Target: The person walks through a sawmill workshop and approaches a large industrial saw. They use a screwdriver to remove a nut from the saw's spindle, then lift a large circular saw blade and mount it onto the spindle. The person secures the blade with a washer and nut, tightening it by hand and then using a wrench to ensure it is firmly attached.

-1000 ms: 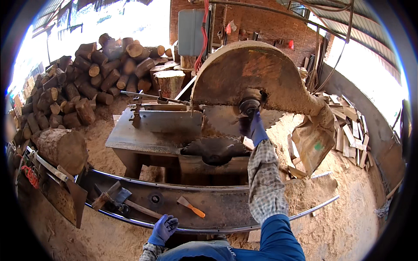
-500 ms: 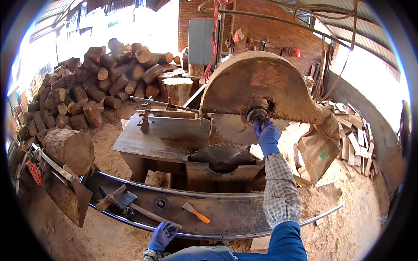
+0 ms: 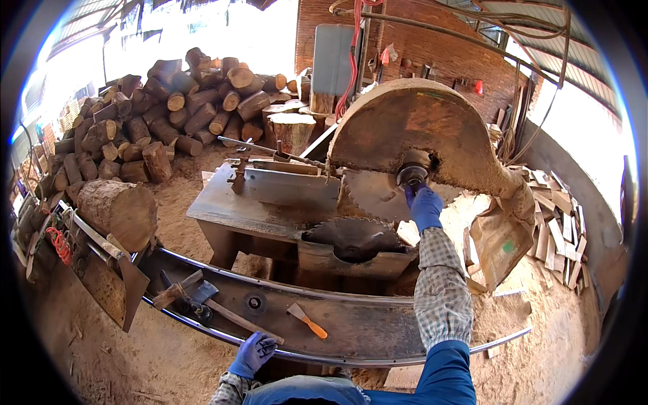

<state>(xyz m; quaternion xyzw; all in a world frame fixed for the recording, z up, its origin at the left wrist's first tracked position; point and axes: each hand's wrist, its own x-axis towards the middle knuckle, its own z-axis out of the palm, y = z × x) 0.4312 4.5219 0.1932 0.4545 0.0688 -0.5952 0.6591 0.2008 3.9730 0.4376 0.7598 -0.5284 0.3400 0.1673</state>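
Note:
In a blue glove, my right hand [image 3: 424, 206] reaches far forward with its fingers closed round the round metal nut [image 3: 413, 175] at the centre of the upper saw blade [image 3: 374, 194]. A large brown guard [image 3: 412, 131] caked with sawdust covers that blade's top. Below it, a second toothed blade [image 3: 354, 236] sits in a slot of the saw table. My left hand [image 3: 254, 354], also gloved, is curled over the near rim of the long metal carriage [image 3: 378, 331]. Close to its fingers ends the wooden handle of a hammer [image 3: 236, 319]. An orange-handled scraper [image 3: 308, 322] lies to the right.
A hatchet-like tool [image 3: 177, 290] and a dark power tool [image 3: 196, 310] lie at the carriage's left. Logs [image 3: 182, 108] are piled at the back left, with a thick log [image 3: 118, 212] nearer. Split wood [image 3: 557, 223] is heaped at the right. Sawdust covers the floor [image 3: 135, 364].
The whole view has shifted slightly, so the scene sits a little further right. My right hand stays at the nut, its wrist turned a little; my left hand stays at the rim.

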